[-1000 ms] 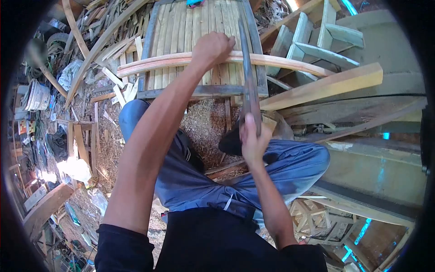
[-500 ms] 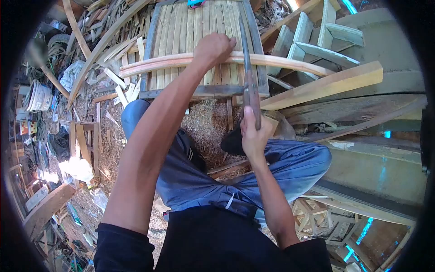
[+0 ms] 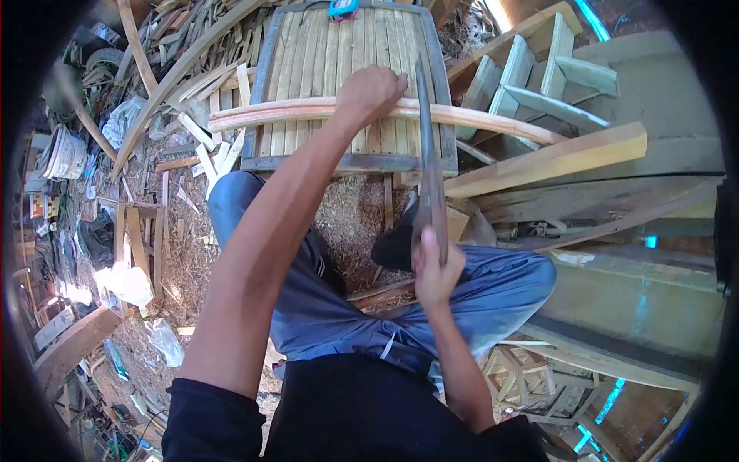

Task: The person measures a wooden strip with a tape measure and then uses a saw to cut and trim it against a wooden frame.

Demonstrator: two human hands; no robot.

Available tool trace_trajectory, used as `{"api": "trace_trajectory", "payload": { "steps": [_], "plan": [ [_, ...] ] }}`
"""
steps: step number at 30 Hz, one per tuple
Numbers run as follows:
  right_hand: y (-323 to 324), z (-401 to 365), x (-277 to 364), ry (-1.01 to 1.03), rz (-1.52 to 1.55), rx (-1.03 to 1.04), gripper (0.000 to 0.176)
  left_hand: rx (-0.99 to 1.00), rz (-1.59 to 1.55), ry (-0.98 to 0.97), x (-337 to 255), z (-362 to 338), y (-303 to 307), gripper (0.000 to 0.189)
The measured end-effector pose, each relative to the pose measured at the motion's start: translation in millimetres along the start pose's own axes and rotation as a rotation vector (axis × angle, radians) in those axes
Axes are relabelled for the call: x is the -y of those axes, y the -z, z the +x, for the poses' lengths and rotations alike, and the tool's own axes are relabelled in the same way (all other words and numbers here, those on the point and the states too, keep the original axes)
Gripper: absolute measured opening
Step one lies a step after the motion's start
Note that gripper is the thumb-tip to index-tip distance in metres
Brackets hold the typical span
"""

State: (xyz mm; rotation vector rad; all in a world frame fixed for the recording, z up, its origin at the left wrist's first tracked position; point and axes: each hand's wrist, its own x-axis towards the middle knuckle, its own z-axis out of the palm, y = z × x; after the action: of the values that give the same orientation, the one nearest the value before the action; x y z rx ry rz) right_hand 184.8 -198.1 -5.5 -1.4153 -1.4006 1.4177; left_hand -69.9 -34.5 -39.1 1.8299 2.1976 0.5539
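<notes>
My left hand [image 3: 371, 94] is closed over a long curved wooden strip [image 3: 277, 113] and presses it onto the slatted wooden table [image 3: 308, 58]. In my right hand [image 3: 437, 271] is the handle of a handsaw [image 3: 426, 115], its long dark blade seen edge-on. The blade lies across the strip, just right of my left hand, and points away from me. Its far end is over the slats, near the table's right side. Motion blurs the part by the handle. How deep the blade sits in the wood cannot be made out.
A thick squared timber [image 3: 550, 163] slants at the right, by a pale wooden frame [image 3: 531, 92]. A blue tape measure [image 3: 342, 9] lies at the table's far edge. Wood scraps [image 3: 219, 158] and a long curved pole [image 3: 177, 77] are at the left. Shavings cover the ground.
My right hand has drawn back toward my body, and the saw has slid back with it across the strip. My left hand still holds the strip; the view has shifted slightly.
</notes>
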Motion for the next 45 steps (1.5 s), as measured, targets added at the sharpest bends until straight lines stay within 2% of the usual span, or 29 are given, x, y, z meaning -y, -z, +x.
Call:
{"api": "trace_trajectory", "payload": {
  "steps": [2, 5, 7, 10, 13, 15, 18, 20, 22, 26, 30, 34, 38, 40, 42, 44, 45],
  "plan": [
    [16, -37, -25, 0.136, -0.074, -0.014, 0.044, -0.04, -0.024, 0.027, -5, -2, 4, 0.053],
    [9, -27, -26, 0.146, -0.013, -0.028, 0.044, -0.024, -0.048, 0.051, -5, -7, 7, 0.053],
    [-9, 13, -13, 0.089, 0.01, -0.044, 0.044, 0.011, -0.053, 0.039, -8, -4, 8, 0.052],
    [-23, 31, 6, 0.011, 0.077, -0.012, 0.047, 0.019, -0.091, 0.076, -7, -5, 6, 0.053],
    [0, -15, -12, 0.084, 0.008, -0.03, 0.044, 0.024, -0.047, 0.038, -6, -4, 9, 0.052],
    [14, -46, -17, 0.049, -0.019, -0.014, 0.042, 0.01, -0.051, 0.065, -6, -2, 8, 0.052],
    [9, -32, -27, 0.052, 0.027, 0.001, 0.042, 0.03, -0.062, 0.084, -6, -6, 6, 0.053],
    [-13, 4, -15, 0.122, 0.005, -0.056, 0.042, 0.04, -0.07, 0.074, -10, -4, 9, 0.053],
    [-23, 20, -9, 0.017, 0.054, -0.044, 0.044, 0.058, -0.077, 0.124, -9, -4, 9, 0.054],
    [6, -33, -25, 0.123, -0.055, -0.046, 0.042, -0.011, -0.068, 0.054, -6, 0, 5, 0.054],
    [17, -54, -32, 0.11, -0.086, -0.011, 0.037, 0.017, -0.087, 0.125, -8, -7, 8, 0.053],
    [-14, -10, -13, -0.007, 0.056, -0.085, 0.043, 0.004, -0.091, 0.06, -13, -10, 13, 0.053],
    [-6, -1, -14, 0.078, -0.058, -0.047, 0.046, -0.031, -0.172, 0.048, -20, -16, 22, 0.049],
    [-1, 2, -16, 0.105, -0.087, -0.047, 0.046, -0.019, -0.204, -0.004, -15, -21, 25, 0.045],
    [-1, 2, -17, 0.101, -0.054, -0.047, 0.046, -0.133, -0.251, -0.314, -8, -30, 23, 0.036],
    [-3, 2, -16, 0.094, -0.018, -0.049, 0.047, -0.082, -0.175, -0.393, -3, -30, 21, 0.038],
    [-4, 2, -16, 0.072, 0.004, -0.046, 0.047, -0.107, -0.098, -0.499, -3, -30, 20, 0.04]
  ]
}}
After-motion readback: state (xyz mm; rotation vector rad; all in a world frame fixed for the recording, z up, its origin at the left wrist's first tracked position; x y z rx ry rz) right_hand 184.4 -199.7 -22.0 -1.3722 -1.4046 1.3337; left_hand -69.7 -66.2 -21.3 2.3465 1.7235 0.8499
